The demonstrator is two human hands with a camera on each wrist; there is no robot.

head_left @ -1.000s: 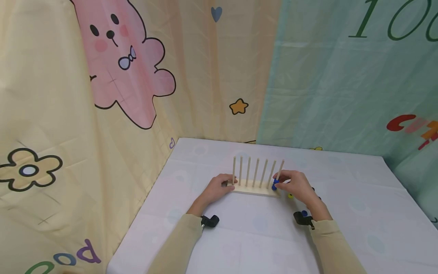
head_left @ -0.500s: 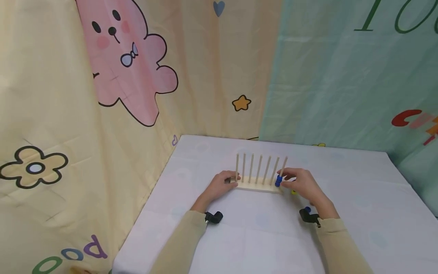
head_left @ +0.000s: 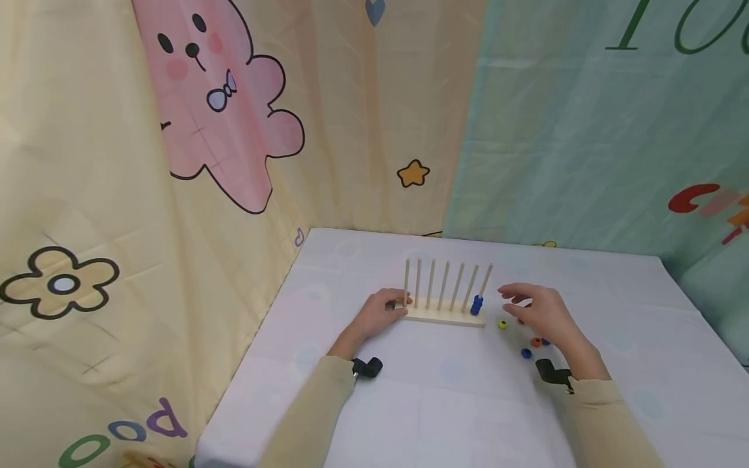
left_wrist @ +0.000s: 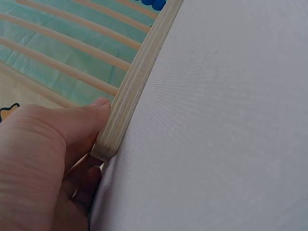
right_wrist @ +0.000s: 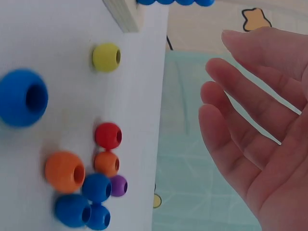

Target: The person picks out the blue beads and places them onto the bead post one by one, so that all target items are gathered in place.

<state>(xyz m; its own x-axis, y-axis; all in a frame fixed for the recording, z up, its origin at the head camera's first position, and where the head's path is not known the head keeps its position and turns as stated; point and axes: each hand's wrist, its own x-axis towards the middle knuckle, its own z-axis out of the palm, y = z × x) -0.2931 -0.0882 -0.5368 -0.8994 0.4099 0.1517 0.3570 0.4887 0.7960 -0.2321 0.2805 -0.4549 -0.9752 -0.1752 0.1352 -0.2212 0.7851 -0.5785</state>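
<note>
A pale wooden peg rack (head_left: 439,316) with a row of upright pegs stands on the table. Several blue beads (head_left: 476,305) are stacked at the foot of its rightmost peg. My left hand (head_left: 374,314) pinches the rack's left end between thumb and fingers; the left wrist view shows the thumb (left_wrist: 98,108) against the board edge (left_wrist: 126,98). To the right of the rack, my right hand (head_left: 549,315) hovers with loosely bent, spread fingers and nothing in them. Beneath and near it lie loose beads, among them a yellow bead (right_wrist: 106,57), a red bead (right_wrist: 108,135) and a purple bead (right_wrist: 119,186).
More loose beads lie on the white-covered table (head_left: 445,403): a blue bead (right_wrist: 21,98) apart from the others, and an orange bead (right_wrist: 65,172) close to several blue ones. Patterned cloth (head_left: 351,130) hangs behind the table's back edge and along the left side.
My right hand has let go of the blue beads on the rightmost peg and moved right, over the loose beads. My left hand keeps its hold on the rack's left end.
</note>
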